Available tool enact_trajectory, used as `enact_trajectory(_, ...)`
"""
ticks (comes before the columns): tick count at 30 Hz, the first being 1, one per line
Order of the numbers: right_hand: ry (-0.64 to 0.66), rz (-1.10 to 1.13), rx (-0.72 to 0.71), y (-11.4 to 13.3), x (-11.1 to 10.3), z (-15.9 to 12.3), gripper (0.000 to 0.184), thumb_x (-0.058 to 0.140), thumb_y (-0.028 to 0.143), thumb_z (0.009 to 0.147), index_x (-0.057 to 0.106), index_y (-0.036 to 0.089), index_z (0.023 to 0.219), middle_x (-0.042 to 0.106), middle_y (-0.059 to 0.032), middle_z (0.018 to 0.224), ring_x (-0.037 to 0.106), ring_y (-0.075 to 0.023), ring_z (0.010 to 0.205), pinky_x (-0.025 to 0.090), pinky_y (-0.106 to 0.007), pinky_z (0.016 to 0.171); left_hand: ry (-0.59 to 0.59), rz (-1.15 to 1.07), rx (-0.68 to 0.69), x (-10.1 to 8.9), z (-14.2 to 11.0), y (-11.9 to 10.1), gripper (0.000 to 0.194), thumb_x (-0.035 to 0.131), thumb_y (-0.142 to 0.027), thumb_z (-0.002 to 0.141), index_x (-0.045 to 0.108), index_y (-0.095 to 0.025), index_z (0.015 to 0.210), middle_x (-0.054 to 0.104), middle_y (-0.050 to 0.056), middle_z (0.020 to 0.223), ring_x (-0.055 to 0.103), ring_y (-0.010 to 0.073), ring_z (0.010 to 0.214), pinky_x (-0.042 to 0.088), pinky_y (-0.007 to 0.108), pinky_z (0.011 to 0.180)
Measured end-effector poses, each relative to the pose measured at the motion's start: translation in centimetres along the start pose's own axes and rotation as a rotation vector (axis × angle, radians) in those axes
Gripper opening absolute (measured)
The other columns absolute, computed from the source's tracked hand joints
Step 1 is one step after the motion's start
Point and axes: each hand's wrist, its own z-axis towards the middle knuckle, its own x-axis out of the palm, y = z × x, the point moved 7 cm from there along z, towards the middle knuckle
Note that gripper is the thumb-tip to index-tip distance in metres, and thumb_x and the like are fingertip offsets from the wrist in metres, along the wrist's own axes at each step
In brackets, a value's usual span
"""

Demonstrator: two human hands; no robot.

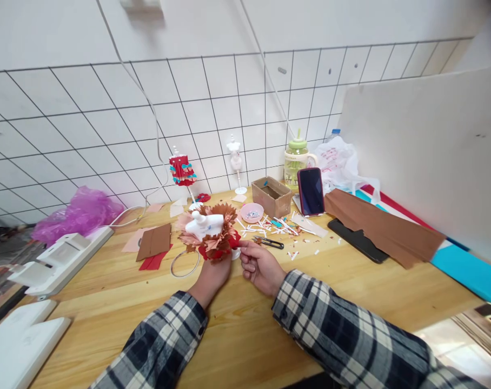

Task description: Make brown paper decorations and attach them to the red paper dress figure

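Observation:
A small white mannequin (205,226) is tilted toward me, wearing ruffled, zigzag-edged layers in brown, pink and red. My left hand (216,275) is closed on it from below, its fingers mostly hidden by the ruffles. At the lower right edge of the dress, my right hand (261,266) pinches the red ruffle (234,240) between thumb and forefinger, its other fingers curled in. Part of the mannequin's white base (236,253) shows between the hands. Black-handled thread snips (270,242) lie just beyond my right hand.
Behind stand a red-dressed mannequin (182,172), a bare mannequin (236,159), a cardboard box (272,201), a pink bowl (252,212), a phone (311,191) and a green-lidded cup (297,156). White scraps (280,226) are strewn about. At left are brown sheets (154,241) and a power strip (73,259).

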Motion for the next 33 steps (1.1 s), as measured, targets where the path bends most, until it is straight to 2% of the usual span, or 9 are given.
enact_trajectory(3,0.020,-0.026,-0.014,0.0,0.0,0.0,0.030,0.065,0.023,0.066,0.058,0.019,0.095,0.044,0.0109,0.054,0.025,-0.0027,0.039,0.022,-0.019,0.043,-0.013,0.023,-0.005,-0.2,0.1,-0.4,0.025,0.043,-0.030,0.090,0.063,-0.018,0.097,0.069,0.011,0.104,0.063,0.0224,0.098,0.046,0.035,0.090)
enact_trajectory(8,0.040,-0.055,-0.008,-0.1,-0.1,0.1,0.029,0.065,0.024,0.068,0.060,0.018,0.095,0.044,0.0100,0.055,0.025,-0.0026,0.040,0.023,-0.019,0.043,0.012,0.036,-0.074,-0.6,0.6,-0.6,0.025,0.045,-0.030,0.087,0.065,-0.015,0.083,0.071,0.009,0.078,0.065,0.0205,0.070,0.049,0.029,0.064)
enact_trajectory(11,0.024,-0.070,-0.005,-0.1,-0.2,0.1,0.028,0.065,0.025,0.068,0.061,0.018,0.095,0.044,0.0099,0.055,0.025,-0.0027,0.040,0.022,-0.018,0.042,0.000,-0.056,-0.080,-0.9,0.6,-0.7,0.024,0.048,-0.030,0.084,0.066,-0.014,0.086,0.072,0.007,0.077,0.064,0.0190,0.066,0.047,0.026,0.058)
enact_trajectory(17,0.012,-0.101,-0.019,-0.1,-0.4,0.3,0.026,0.065,0.027,0.069,0.061,0.018,0.093,0.045,0.0098,0.054,0.026,-0.0029,0.039,0.023,-0.019,0.042,-0.010,-0.059,-0.039,-1.3,0.6,-0.8,0.023,0.050,-0.027,0.081,0.069,-0.015,0.084,0.074,0.006,0.081,0.065,0.0201,0.071,0.048,0.027,0.064)
enact_trajectory(22,0.001,-0.021,0.073,-0.7,-0.7,0.4,0.027,0.066,0.024,0.068,0.060,0.018,0.094,0.044,0.0104,0.054,0.026,-0.0027,0.039,0.023,-0.018,0.043,0.121,0.077,0.041,-1.3,1.2,-1.2,0.022,0.047,-0.022,0.082,0.068,-0.015,0.081,0.071,0.008,0.078,0.063,0.0192,0.069,0.045,0.026,0.065)
enact_trajectory(29,0.002,-0.016,0.096,-1.1,-0.7,0.8,0.029,0.065,0.024,0.067,0.059,0.018,0.095,0.044,0.0103,0.053,0.026,-0.0030,0.040,0.024,-0.019,0.045,0.230,0.025,0.144,-0.8,3.0,-1.4,0.029,0.041,-0.023,0.087,0.067,-0.018,0.099,0.071,0.010,0.095,0.064,0.0209,0.085,0.047,0.030,0.077)
enact_trajectory(33,0.016,-0.028,0.076,-1.4,-0.5,1.1,0.027,0.065,0.023,0.067,0.059,0.017,0.094,0.045,0.0096,0.053,0.028,-0.0033,0.040,0.025,-0.020,0.046,0.315,-0.004,0.221,-0.3,4.5,-0.9,0.026,0.040,-0.025,0.087,0.064,-0.018,0.094,0.070,0.007,0.093,0.063,0.0195,0.085,0.049,0.029,0.078)
